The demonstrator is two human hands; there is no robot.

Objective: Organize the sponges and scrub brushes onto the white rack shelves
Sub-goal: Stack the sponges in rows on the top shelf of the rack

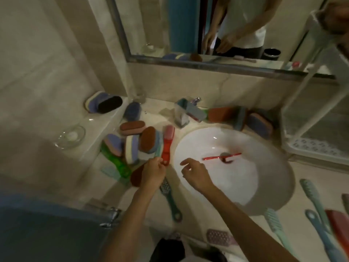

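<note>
The left hand (153, 171) pinches the handle end of a red translucent plastic scrub brush with a pink bristle head (167, 144). The brush lies on the pale stone counter (319, 176) at nine o'clock of the round white ceramic sink (245, 186). Just beyond it, also at nine o'clock, is a pile of oval layered sponges in brown, purple and white (149, 140). The right hand (196, 174) hovers over the basin, fingers loosely curled, holding nothing. A thin red toothbrush (221, 156) lies across the drain. The white rack with perforated shelves (319, 146) stands at two o'clock of the sink.
</note>
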